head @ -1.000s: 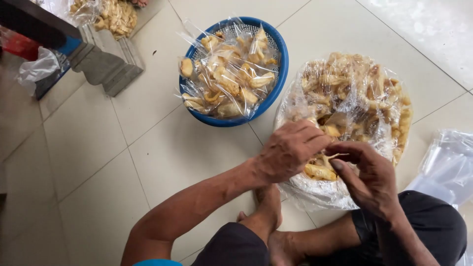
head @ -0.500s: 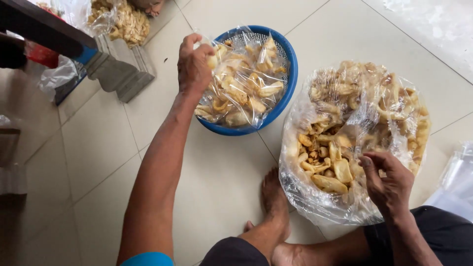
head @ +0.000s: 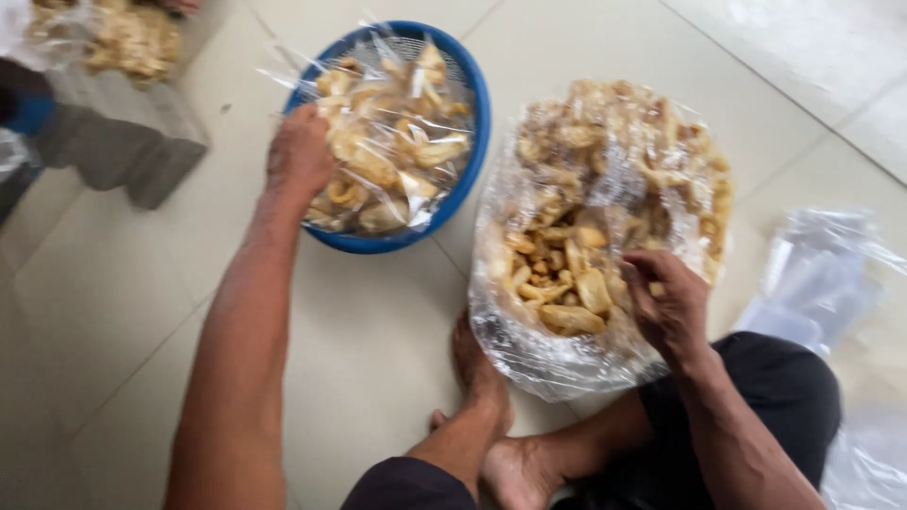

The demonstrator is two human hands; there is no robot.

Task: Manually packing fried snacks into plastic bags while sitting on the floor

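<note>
1. Snack packs, blurred, are seen top left (head: 132,38) on the tiled floor (head: 378,349).
2. Left hand (head: 300,156) is laid on the blue basket's (head: 472,142) left rim, touching the small clear packets of crackers (head: 392,142); grip cannot be told.
3. Big clear bag of crackers (head: 595,236) is stood just right of the basket.
4. Right hand (head: 671,302) is curled on the bag's open edge.
5. Empty clear bags (head: 822,274) are piled far right.

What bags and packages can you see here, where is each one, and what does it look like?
Large clear bag: centre right, open, heaped with golden fried crackers; right hand at its mouth.
Small clear packets: piled in the round blue basin, upper centre; left hand on them.
Empty clear bags: far right, crumpled on the tiles.
Cracker bag: top left, blurred.
</note>
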